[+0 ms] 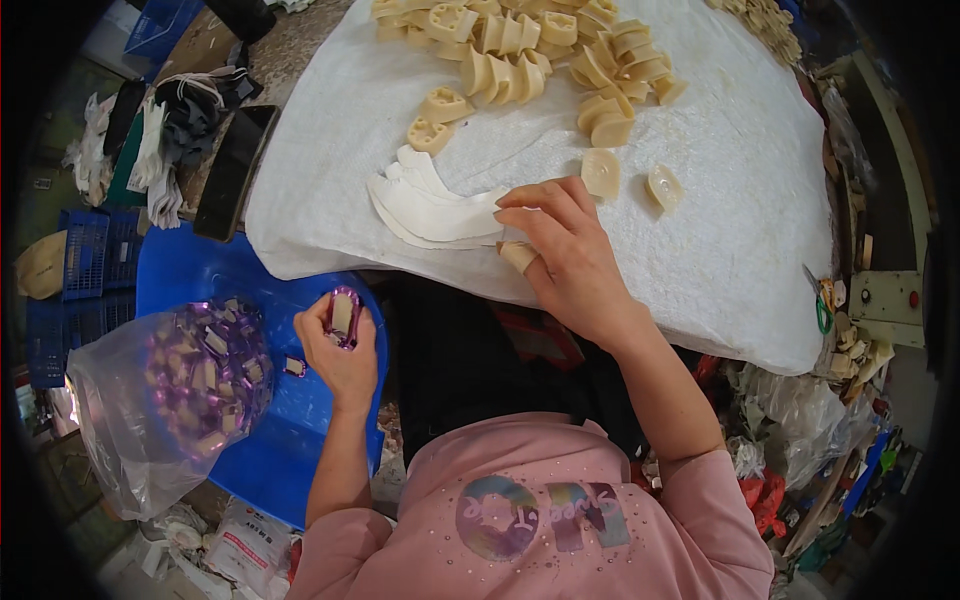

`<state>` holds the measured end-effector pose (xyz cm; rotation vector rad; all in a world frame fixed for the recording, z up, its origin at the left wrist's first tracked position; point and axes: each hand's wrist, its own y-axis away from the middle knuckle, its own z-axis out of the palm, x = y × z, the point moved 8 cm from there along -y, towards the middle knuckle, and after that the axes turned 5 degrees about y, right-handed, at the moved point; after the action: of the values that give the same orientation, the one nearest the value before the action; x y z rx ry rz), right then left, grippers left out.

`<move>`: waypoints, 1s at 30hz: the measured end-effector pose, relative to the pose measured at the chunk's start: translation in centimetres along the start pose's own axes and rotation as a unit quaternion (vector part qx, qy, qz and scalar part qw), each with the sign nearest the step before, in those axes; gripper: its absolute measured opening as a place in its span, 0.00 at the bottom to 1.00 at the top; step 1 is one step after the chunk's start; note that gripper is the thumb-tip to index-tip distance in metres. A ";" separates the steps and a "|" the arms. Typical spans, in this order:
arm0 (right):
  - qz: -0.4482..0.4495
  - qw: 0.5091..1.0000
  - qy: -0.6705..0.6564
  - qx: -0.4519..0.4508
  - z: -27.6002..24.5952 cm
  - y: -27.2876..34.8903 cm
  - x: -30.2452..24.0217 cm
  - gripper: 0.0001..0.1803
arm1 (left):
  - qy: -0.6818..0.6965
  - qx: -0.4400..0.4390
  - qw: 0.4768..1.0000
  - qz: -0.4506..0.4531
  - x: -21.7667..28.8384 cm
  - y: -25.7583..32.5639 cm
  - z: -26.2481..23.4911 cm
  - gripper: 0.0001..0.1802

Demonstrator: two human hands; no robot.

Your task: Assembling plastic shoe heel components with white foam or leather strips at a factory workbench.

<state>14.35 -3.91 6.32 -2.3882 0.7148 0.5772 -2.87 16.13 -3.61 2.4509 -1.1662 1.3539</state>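
My left hand (340, 355) is closed around a shiny purple piece with a beige face (343, 312), held above a blue plastic tub. My right hand (565, 250) reaches over the white-covered table, with tape wrapped on its thumb. Its fingers are bent and apart, and the fingertips touch the right end of a fanned stack of curved white strips (430, 210). Just beyond that hand lie two loose beige molded pieces, one squarish (600, 174) and one pointed (664, 188). Another purple piece (295, 367) rests in the tub beside my left hand.
A clear bag (120, 400) full of purple pieces leans in the blue tub (290, 450). Many beige molded pieces (500, 75) are heaped along the far side of the table cover (730, 270). A dark phone (235, 170) lies left; green-handled scissors (823, 312) are at the right edge.
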 end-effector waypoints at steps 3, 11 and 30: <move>-0.024 0.999 0.037 -0.022 1.3 -0.9 -0.5 0.19 | -0.100 0.014 0.995 0.004 -1.3 0.4 -0.7 0.23; -0.052 0.988 0.138 -0.053 3.1 -1.7 -0.3 0.09 | 0.058 -0.017 0.976 0.209 8.6 -2.1 0.6 0.15; -0.074 0.984 0.142 -0.074 3.5 -4.1 0.7 0.08 | 0.007 -0.002 0.924 0.383 13.9 -1.1 6.5 0.22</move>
<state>16.54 0.94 4.98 -2.6681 0.6229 0.2362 6.54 6.10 3.39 2.0209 -2.2574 1.4864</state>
